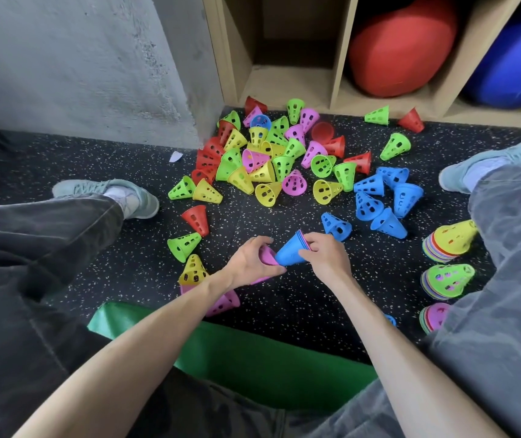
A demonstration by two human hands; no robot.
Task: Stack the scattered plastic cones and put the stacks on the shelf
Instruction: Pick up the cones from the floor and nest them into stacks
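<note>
Many perforated plastic cones (272,153) in red, green, yellow, pink and blue lie scattered on the dark speckled floor. My right hand (324,257) grips a small stack topped by a blue cone (290,252), held on its side. My left hand (251,263) grips a pink cone (268,257) whose open end meets the blue cone's tip. Three finished stacks (447,243) stand by my right leg. The wooden shelf (287,86) at the far side has an open left compartment.
A red ball (401,49) and a blue ball (518,64) fill two shelf compartments. My legs and shoes (110,196) flank the pile. A green mat (253,358) lies under me. A grey concrete wall (79,64) stands at the left.
</note>
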